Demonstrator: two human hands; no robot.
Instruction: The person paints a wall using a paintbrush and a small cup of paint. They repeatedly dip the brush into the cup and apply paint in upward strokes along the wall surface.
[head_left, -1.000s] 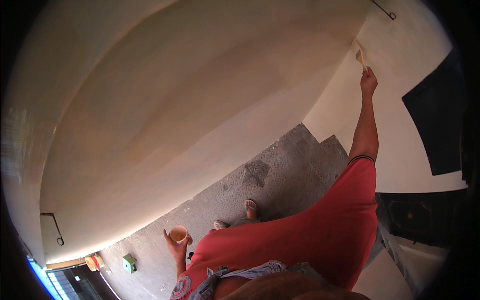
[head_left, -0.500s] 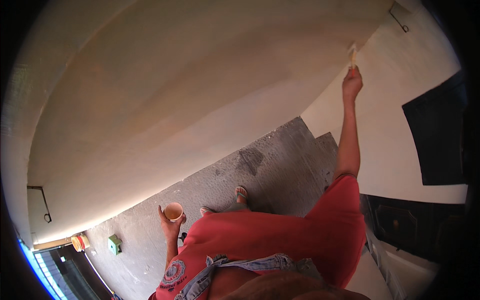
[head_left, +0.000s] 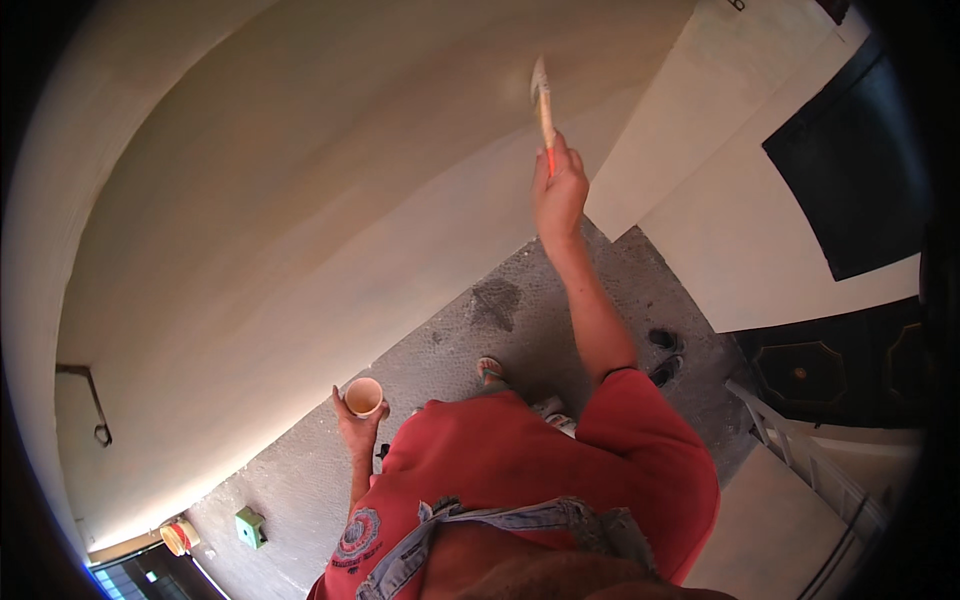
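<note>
- Well, the right grip (head_left: pixel 562 196) is closed around a paintbrush (head_left: pixel 545 112), whose bristles point away beyond it toward the pale wall (head_left: pixel 330 230) (touching or just off it, I cannot tell).
- The left grip (head_left: pixel 357 430) is curled round a cup (head_left: pixel 364 387), open mouth facing up.
- Lower in view and left of the left grip, a green stool (head_left: pixel 249 526) stands on the floor (head_left: pixel 300 490).

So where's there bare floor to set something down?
The grey floor between the green stool and, in this view, the left hand holding the cup looks bare. Crowded: the right side, where black shoes lie near the ladder and dark panelled surface.
</note>
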